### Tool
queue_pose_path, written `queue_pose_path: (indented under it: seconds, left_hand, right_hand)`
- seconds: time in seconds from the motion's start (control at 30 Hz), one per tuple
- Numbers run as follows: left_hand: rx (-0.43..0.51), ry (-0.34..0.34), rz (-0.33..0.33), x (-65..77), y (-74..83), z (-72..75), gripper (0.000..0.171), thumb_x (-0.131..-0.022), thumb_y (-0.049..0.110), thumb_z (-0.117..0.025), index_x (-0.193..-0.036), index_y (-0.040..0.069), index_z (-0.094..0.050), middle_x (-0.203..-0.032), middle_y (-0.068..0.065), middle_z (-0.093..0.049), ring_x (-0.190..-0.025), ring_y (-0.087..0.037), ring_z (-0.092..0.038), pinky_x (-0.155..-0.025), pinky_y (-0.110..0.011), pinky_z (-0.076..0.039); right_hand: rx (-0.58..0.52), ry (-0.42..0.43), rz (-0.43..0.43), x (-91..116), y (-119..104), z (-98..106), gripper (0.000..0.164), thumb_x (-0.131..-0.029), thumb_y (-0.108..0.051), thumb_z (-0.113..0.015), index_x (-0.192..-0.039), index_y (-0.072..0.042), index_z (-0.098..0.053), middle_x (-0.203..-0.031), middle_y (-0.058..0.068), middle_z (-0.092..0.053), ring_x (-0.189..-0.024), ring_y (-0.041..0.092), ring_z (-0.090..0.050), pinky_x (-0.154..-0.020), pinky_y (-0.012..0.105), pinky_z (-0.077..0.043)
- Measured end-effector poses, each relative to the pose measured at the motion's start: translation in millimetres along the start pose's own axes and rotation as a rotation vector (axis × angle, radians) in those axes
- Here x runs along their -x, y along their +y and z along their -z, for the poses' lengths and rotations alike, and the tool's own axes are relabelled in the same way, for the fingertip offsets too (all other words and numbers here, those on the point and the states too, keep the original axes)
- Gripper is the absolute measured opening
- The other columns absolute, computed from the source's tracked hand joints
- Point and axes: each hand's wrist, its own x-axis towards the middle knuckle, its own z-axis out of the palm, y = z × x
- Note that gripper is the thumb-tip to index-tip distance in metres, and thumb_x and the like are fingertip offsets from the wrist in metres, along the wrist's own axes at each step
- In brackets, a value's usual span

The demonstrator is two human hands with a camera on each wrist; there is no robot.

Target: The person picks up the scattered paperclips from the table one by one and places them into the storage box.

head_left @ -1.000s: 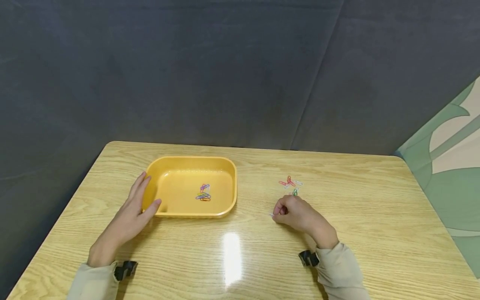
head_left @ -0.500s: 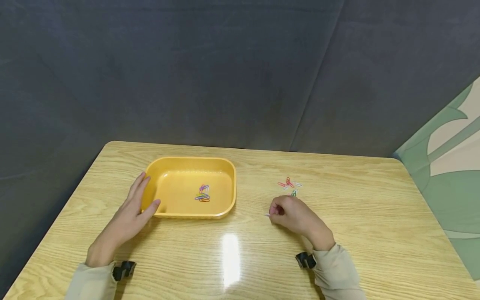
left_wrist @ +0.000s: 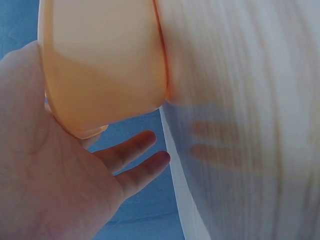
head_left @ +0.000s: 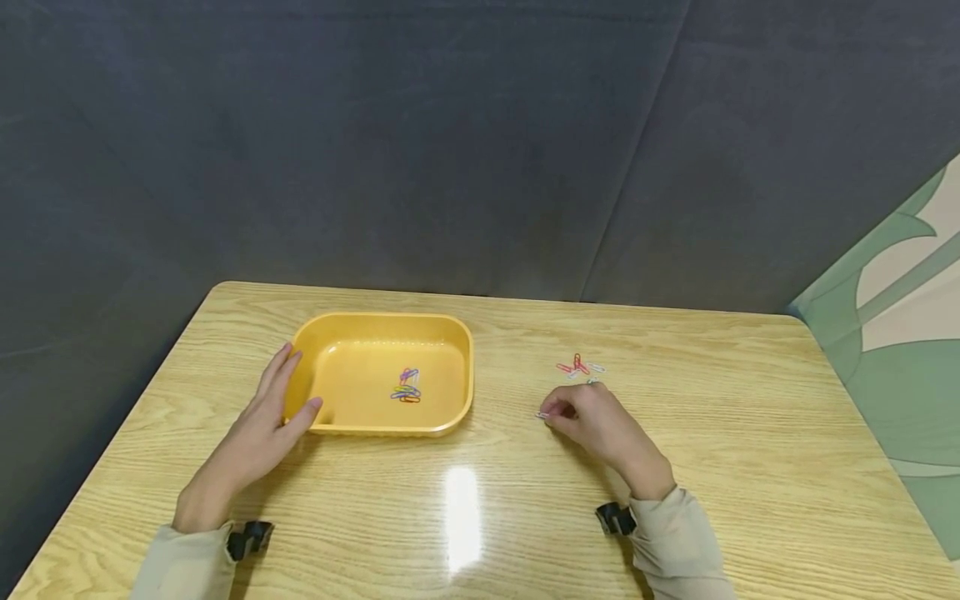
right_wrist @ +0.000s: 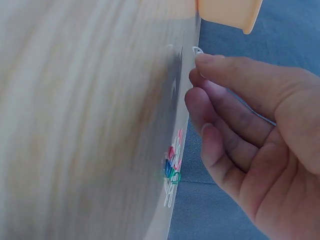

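My right hand (head_left: 592,421) pinches a white paper clip (head_left: 542,415) between thumb and fingertips, and the clip's loop (right_wrist: 197,50) sticks out past the thumb in the right wrist view. Just beyond this hand lie loose paper clips (head_left: 577,364), red and white, with green and blue ones (right_wrist: 170,170) showing in the right wrist view. My left hand (head_left: 258,425) rests against the left front corner of a yellow plastic tray (head_left: 390,431), its fingers spread and fairly straight. Inside the tray is a small heap of coloured paper clips (head_left: 407,390).
The wooden table (head_left: 712,400) extends to both sides, with a light reflection (head_left: 462,517) near its front middle. Behind it hangs a dark curtain (head_left: 450,150). A green and beige patterned panel (head_left: 900,333) stands at the right.
My right hand has shifted slightly away from the body with the white paper clip still pinched, covering more of the green clip. The left hand and the tray stay in place.
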Motion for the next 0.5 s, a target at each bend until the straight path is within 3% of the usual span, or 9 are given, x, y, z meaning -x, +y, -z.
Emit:
queue_pose_path:
  seconds: [0.3, 0.5]
  left_hand:
    - [0.005, 0.000, 0.004, 0.6, -0.3, -0.2, 0.077, -0.105, 0.040, -0.045, -0.160, 0.005, -0.004, -0.168, -0.008, 0.010, -0.148, -0.051, -0.016, -0.105, -0.073, -0.028]
    - [0.001, -0.003, 0.007, -0.2, 0.0, 0.0, 0.078, -0.105, 0.041, -0.044, -0.160, 0.005, -0.003, -0.168, -0.009, 0.010, -0.148, -0.050, -0.017, -0.105, -0.073, -0.030]
  right_hand:
    - [0.074, 0.077, 0.020, -1.5, 1.1, -1.4, 0.010, -0.091, -0.004, -0.069, -0.097, -0.003, -0.077, -0.088, 0.004, -0.071, -0.075, 0.008, -0.057, -0.067, 0.025, -0.050]
    - [0.021, 0.092, -0.006, -1.9, 1.4, -1.4, 0.008, -0.093, -0.007, -0.068, -0.095, -0.005, -0.075, -0.091, 0.003, -0.071, -0.079, 0.010, -0.061, -0.069, 0.026, -0.052]
